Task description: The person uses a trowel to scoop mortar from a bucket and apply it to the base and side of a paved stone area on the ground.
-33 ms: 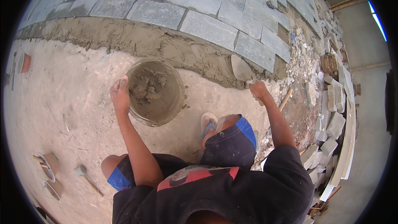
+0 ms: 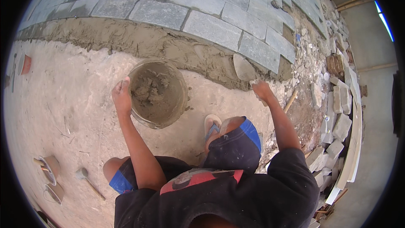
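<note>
My left hand point(image 2: 121, 94) is closed on the rim of a round mortar bucket point(image 2: 181, 95), which stands on the floor. Wet grey mortar point(image 2: 152, 85) lies inside it, heaped toward the side by my hand. My right hand point(image 2: 262, 92) grips the handle of a trowel point(image 2: 243, 67). Its rounded metal blade lies over the right part of a wet mortar strip point(image 2: 192, 55), close to the edge of the laid stone pavers point(image 2: 213, 29). The blade's underside is hidden, so whether it presses into the mortar I cannot tell.
A thin string runs along the mortar strip. Broken blocks and rubble point(image 2: 341, 127) pile up at the right, with a wooden stick point(image 2: 291, 101) nearer my right arm. Buckets point(image 2: 51, 166) and a mallet point(image 2: 89, 182) are at the lower left; a reddish bucket point(image 2: 25, 64) lies far left.
My right hand and the trowel have shifted very slightly to the left and away from me. My left hand and the bucket have stayed in place.
</note>
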Action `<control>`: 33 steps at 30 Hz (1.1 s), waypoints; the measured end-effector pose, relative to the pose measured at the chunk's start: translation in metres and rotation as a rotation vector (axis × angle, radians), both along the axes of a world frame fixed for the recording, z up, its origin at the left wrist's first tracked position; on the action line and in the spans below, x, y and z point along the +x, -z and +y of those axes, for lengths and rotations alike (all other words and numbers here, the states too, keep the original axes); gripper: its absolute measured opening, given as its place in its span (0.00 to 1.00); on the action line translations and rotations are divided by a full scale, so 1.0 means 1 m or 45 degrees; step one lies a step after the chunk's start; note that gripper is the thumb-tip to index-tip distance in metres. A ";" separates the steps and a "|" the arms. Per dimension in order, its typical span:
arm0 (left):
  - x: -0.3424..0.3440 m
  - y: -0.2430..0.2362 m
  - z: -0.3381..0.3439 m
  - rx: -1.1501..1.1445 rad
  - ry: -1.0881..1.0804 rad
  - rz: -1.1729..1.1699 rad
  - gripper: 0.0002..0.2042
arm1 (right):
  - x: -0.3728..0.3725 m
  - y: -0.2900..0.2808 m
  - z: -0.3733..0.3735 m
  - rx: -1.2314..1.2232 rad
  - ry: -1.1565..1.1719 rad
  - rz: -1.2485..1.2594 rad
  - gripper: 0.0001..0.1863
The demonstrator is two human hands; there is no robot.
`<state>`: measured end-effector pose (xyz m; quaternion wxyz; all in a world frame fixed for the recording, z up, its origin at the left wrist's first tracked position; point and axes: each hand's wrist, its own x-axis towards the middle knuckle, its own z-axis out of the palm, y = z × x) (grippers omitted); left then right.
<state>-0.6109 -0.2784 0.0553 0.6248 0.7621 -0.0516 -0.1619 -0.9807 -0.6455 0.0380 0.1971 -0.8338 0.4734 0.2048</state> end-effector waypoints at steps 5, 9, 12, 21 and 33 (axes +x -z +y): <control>0.002 0.011 -0.009 -0.063 0.063 0.001 0.16 | 0.031 0.014 -0.001 -0.172 -0.099 -0.176 0.27; 0.006 0.012 -0.003 0.079 0.081 -0.060 0.19 | 0.090 -0.017 0.027 -0.325 -0.150 -0.237 0.26; 0.002 0.010 -0.006 0.013 0.040 -0.049 0.20 | 0.128 -0.034 0.029 -0.475 -0.367 -0.262 0.27; 0.012 0.034 -0.001 0.020 0.048 -0.138 0.21 | 0.260 -0.037 0.043 -0.713 -0.804 -0.149 0.17; 0.010 0.028 0.013 0.017 -0.005 -0.076 0.20 | 0.212 -0.025 0.017 -0.722 -0.831 0.110 0.15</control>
